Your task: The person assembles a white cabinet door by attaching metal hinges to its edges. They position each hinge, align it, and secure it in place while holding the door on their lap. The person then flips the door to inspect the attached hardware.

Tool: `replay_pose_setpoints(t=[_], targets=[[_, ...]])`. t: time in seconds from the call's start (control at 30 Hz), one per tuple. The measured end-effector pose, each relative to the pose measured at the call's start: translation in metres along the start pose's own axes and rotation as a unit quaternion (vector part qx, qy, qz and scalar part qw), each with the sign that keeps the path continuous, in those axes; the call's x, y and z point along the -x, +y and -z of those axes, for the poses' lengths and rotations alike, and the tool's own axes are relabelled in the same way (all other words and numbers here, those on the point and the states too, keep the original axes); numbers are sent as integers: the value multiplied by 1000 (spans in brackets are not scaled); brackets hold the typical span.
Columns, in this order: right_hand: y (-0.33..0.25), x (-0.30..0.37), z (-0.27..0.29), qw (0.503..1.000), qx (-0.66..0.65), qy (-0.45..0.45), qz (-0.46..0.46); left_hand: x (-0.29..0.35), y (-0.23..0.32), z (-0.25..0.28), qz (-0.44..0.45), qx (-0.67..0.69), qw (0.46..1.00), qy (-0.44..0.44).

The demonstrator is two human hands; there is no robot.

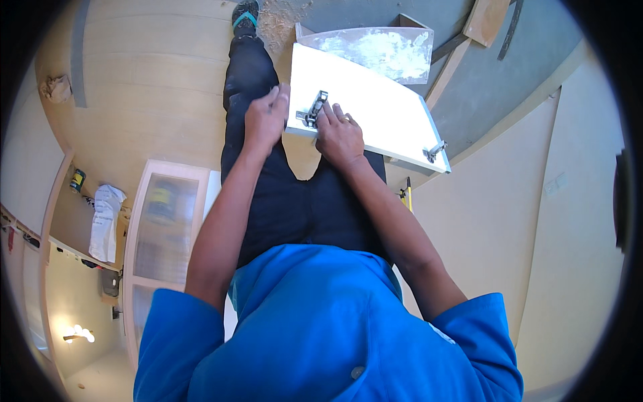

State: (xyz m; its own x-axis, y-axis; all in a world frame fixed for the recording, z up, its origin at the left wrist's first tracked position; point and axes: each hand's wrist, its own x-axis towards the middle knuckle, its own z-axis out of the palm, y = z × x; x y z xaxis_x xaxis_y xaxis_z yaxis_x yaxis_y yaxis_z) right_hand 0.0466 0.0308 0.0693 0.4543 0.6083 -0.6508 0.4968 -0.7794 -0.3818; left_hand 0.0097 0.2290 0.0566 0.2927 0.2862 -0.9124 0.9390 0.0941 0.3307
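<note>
A white cabinet door [375, 100] lies across my thighs, with two metal hinges on its near side. My right hand [340, 137] rests on the door, fingers spread and partly stretched; its fingertips touch the raised arm of the left hinge [313, 110]. At the door's left edge is my left hand [266, 120], slightly blurred, with its fingers curled together. Whatever it may pinch is too small or hidden to make out. The other hinge [434, 151] sits at the door's right corner, away from both hands.
Beyond the door stands a box-like piece with a white-smeared panel [375, 53]. Wood strips [449, 74] lie at the upper right, and wood shavings [278, 23] beside my foot. To the left are a glazed cabinet door [164, 221] and a white sack [106, 221].
</note>
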Motion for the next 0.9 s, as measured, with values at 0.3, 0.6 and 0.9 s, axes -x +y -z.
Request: replay_pose_setpoints(t=[0.3, 0.6, 0.9], targets=[[-1, -4, 6, 999, 9, 30, 14, -120, -20, -16, 107, 35, 993, 24], [-3, 9, 31, 996, -3, 53, -73, -111, -47, 57, 94, 179, 979, -18], [92, 0, 88, 981, 46, 172, -76, -207, 2, 33, 45, 147, 986, -59]])
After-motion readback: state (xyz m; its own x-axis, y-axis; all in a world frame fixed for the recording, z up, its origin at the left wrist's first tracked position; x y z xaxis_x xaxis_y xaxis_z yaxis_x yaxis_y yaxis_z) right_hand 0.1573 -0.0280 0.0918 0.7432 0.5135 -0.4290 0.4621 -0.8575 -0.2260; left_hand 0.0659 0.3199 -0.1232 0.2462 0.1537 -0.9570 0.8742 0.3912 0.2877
